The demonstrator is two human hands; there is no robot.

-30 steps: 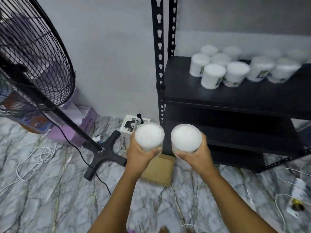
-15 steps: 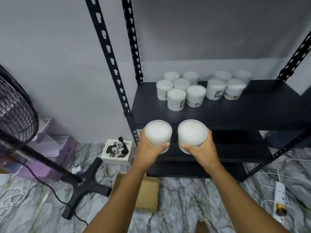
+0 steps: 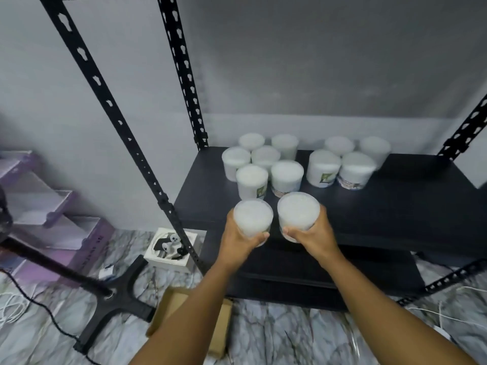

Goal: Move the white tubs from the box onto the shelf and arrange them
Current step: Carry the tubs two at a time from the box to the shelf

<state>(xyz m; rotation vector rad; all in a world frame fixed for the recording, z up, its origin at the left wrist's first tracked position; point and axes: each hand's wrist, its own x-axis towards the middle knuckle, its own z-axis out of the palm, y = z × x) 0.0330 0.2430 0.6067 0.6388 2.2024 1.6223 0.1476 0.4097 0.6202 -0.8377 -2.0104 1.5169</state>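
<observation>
— Over the front edge of the black shelf, what are the hands doing?

— Each one holds a white tub. The left hand is wrapped around the left tub from below and behind, thumb curled across its near side. The right hand grips the right tub the same way, fingers up its right wall.

— Are the two tubs touching?

— Nearly; they sit side by side with a thin gap between them, both upright, lids facing the camera. Whether their bases rest on the shelf board or hang just above it, I cannot tell.

— And the rest of the tubs?

— Ten already stand further back on the same board. A cluster of six is towards the left rear, packed close, and a group of four is to the right of it, with a clear strip of shelf between the groups. Some show labels on their sides, too blurred to read.

— Where is the box?

— A cardboard box lies on the marble floor below, partly hidden by the left forearm. Left of it is the black cross-shaped base of a fan stand, and a small white box sits by the front upright of the rack.
</observation>
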